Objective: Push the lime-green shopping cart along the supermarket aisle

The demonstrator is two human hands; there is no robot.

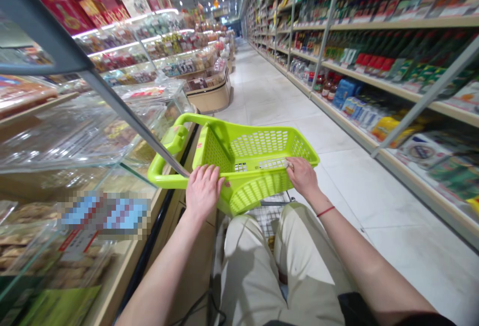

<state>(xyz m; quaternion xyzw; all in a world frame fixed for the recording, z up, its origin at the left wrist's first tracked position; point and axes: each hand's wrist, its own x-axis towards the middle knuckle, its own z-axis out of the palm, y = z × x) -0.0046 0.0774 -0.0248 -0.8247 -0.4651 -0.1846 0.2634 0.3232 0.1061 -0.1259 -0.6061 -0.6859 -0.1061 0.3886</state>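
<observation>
A lime-green plastic shopping cart [217, 151] stands sideways before my knees, its basket slotted and with no goods showing in it. My left hand [202, 191] is closed over the near rim, close to where the loop handle [159, 181] joins the basket. Farther right along the same rim, my right hand [302, 176] grips the edge, thumb side toward the basket. A red string circles my right wrist. Below the basket, part of a wire lower rack [267, 218] shows between the cart and my legs.
Glass-sided food bins [130, 176] run along the left, close to the cart handle. A slanted grey post [123, 111] crosses in front of them. Tall shelves [377, 81] of bottles and boxes line the right. A tiled aisle [258, 81] stretches ahead past a rounded display stand [211, 91].
</observation>
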